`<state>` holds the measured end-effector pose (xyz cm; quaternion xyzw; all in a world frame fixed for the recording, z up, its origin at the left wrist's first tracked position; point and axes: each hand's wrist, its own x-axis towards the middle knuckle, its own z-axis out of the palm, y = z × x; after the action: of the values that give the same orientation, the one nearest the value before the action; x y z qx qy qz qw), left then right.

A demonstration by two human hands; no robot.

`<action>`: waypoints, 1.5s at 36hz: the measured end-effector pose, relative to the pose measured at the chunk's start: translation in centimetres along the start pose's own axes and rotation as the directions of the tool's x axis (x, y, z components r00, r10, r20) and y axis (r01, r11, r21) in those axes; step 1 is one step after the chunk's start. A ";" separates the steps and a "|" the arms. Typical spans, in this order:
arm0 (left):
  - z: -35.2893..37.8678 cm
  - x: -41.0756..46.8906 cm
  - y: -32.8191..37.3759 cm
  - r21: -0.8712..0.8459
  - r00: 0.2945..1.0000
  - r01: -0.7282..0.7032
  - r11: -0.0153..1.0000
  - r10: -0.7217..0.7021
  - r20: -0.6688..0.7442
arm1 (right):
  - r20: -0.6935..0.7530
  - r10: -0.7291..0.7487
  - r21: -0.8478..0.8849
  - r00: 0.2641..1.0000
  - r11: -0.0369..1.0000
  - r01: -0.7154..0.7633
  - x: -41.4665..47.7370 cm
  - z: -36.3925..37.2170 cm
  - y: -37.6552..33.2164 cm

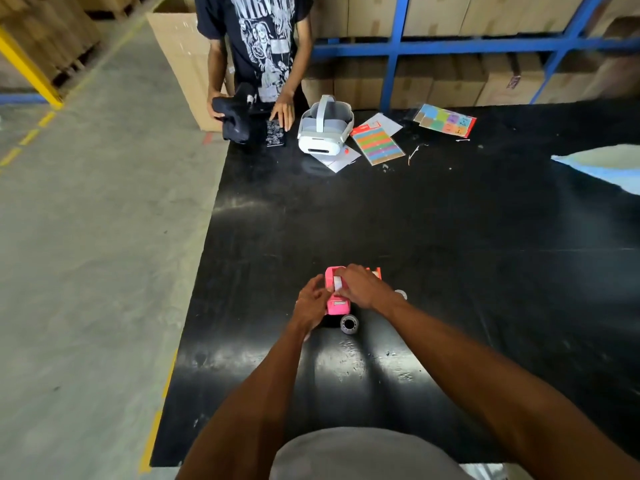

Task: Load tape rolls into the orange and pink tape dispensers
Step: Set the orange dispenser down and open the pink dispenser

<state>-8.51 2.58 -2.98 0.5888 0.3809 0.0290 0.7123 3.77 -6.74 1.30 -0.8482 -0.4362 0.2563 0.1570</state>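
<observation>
- Black counter [450, 220] fills the middle and right of the frame; both forearms reach in from the bottom edge.
- Grey tape roll [349, 323] stands on the counter at lower centre, just in front of the pink dispenser, loose.
- Left hand [311, 303]: grip curled against the left side of the pink dispenser [337, 304], holding it.
- Right hand [360, 285]: grip bent down over the dispenser top, fingertips pinching white tape [337, 284] seated in it.
- Pink dispenser sits on the counter at centre frame, between the two hands.
- Orange dispenser [375, 271] just behind the right hand, mostly hidden, only a corner shows.
- Second roll [400, 294] beside the right wrist, partly covered.
- White headset [323, 128] far upper centre on the counter.
- Coloured sticker sheets [379, 143] right of the headset.
- Another person [266, 46] at the upper-left far edge, one hand holding a black object [233, 116].
</observation>
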 end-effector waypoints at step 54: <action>-0.6 7.3 -2.5 0.856 0.981 -0.191 0.480 0.130 0.145 | 0.109 -0.039 0.062 0.993 0.998 0.032 5.5 2.0 4.9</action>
<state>-4.65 5.88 -8.84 0.8997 0.2655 -0.1174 0.3260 8.56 -4.95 -4.41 -0.8198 -0.4512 0.3127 0.1629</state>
